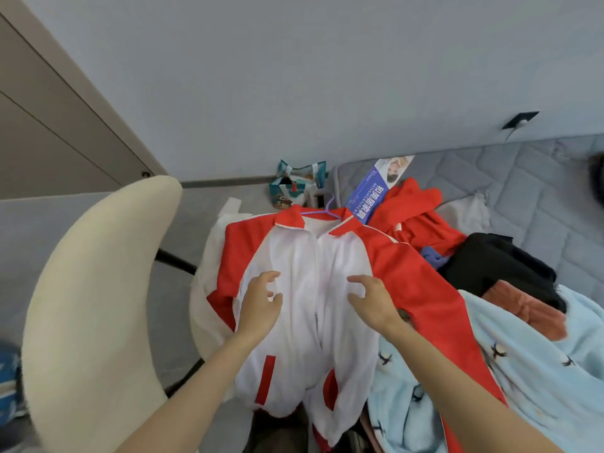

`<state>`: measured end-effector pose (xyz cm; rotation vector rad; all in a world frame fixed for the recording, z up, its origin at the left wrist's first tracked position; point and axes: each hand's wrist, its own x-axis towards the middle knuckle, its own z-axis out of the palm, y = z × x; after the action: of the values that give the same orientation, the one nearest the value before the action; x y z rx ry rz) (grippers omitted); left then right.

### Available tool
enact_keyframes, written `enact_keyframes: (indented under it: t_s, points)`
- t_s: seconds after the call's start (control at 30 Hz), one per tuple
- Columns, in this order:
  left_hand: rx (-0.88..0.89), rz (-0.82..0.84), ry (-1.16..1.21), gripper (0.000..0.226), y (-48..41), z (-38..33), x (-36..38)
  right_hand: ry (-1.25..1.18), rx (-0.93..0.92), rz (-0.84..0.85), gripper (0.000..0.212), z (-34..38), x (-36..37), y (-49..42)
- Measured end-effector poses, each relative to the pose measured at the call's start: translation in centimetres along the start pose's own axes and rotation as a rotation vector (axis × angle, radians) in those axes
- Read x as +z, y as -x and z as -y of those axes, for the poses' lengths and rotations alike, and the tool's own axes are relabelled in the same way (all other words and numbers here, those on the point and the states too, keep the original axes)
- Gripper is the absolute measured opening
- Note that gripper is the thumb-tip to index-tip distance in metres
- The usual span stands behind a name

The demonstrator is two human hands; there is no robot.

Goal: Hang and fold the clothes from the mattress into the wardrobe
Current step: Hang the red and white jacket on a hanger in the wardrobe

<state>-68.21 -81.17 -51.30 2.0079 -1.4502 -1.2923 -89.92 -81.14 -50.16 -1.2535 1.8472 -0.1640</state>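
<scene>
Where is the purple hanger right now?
In the head view, near the middle, the purple hanger pokes out of the collar of the red and white jacket, just before the patterned bag on the floor.

I see my left hand (pixel 258 304) and right hand (pixel 372 302) over the white chest of the red-and-white jacket (pixel 304 348), fingers (pixel 268 275) loosely bent; a purple hanger (pixel 322 209) shows at its collar, twelve o'clock; pale blue garment (pixel 539 371) at four; cream chair (pixel 91 289) at nine.

Both arms reach forward, left hand (pixel 260 302) and right hand (pixel 372 299) palm-down, fingers (pixel 268 275) loosely curled.
</scene>
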Motion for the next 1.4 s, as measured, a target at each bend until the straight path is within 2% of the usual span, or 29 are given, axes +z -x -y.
enact_keyframes:
  t_s: [0.17,0.33,0.53,0.67,0.73,0.8,0.9,1.0,1.1,1.2,1.3,1.4]
  points:
    - [-0.091,0.141,-0.023,0.040,3.6,3.4,3.4,0.026,0.006,0.101,0.033,-3.3,3.2,3.1]
    - [-0.157,0.122,0.047,0.040,8.0,6.5,7.9,0.024,-0.073,0.130,0.031,-6.1,6.2,6.0]
    - [-0.117,0.043,0.088,0.037,8.7,9.3,11.6,-0.057,-0.164,0.100,0.037,-8.2,9.9,7.1]
    - [0.005,-0.090,-0.138,0.038,5.7,10.7,13.5,-0.062,-0.220,0.037,0.038,-8.6,11.0,5.1]
    - [-0.010,-0.159,-0.201,0.042,4.0,10.8,14.3,-0.048,-0.231,-0.029,0.037,-8.7,11.6,3.5]
    - [-0.036,-0.217,-0.225,0.043,2.4,10.7,15.0,-0.047,-0.191,-0.086,0.035,-9.0,12.3,1.8]
    - [0.024,-0.254,-0.372,0.033,0.6,11.0,15.5,0.026,-0.130,-0.154,0.027,-9.4,13.5,-0.2]
    - [0.146,-0.210,-0.423,0.022,-0.1,11.6,14.6,0.150,-0.098,-0.187,0.029,-9.2,14.7,-1.1]
    - [0.240,-0.117,-0.361,0.036,0.1,11.6,12.5,0.312,-0.055,-0.160,0.025,-8.7,15.7,-1.6]
    - [0.214,-0.038,-0.352,0.042,0.8,10.1,9.1,0.452,0.000,-0.088,0.023,-7.6,16.0,-1.6]
    - [0.230,-0.064,-0.380,0.045,0.9,8.2,5.2,0.442,0.051,-0.034,0.025,-6.2,15.2,-1.0]
    - [0.262,-0.191,-0.346,0.045,0.0,5.6,0.8,0.373,0.089,-0.031,0.036,-5.3,14.8,-1.1]
